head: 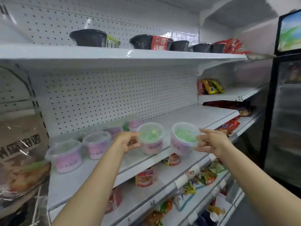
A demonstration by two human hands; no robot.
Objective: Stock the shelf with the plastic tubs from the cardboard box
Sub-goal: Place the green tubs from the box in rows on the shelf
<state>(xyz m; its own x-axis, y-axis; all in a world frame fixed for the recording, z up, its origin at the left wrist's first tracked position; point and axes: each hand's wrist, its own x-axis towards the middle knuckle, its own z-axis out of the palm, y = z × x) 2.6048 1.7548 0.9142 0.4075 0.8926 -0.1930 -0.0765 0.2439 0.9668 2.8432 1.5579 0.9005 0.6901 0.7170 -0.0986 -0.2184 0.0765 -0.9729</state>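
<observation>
Both arms reach forward over the lower shelves, each hand carrying one tub toward the middle shelf [187, 118]. The left hand [128, 142] grips the left tub [150, 138] from its left side, fingers curled round the wall, and that tub's base sits at or just above the shelf's front edge. The right hand [211, 141] holds the right tub [184, 138] from its right side with fingers spread along the wall; this tub hangs just in front of the edge, not yet set down. Holding each tub by its outer side probably lets the two go down side by side without the hands clashing. Both have clear lids over green contents and pink labels whose writing is too blurred to read. To the left, stocked tubs [65, 154] stand in a row running back toward the pegboard [114, 95], so the new pair seems meant to carry the line rightward. The cardboard box is not in view. Below, red cups [145, 176] carry unreadable print. On the top shelf stand black bowls [88, 37], one with a red sleeve.
</observation>
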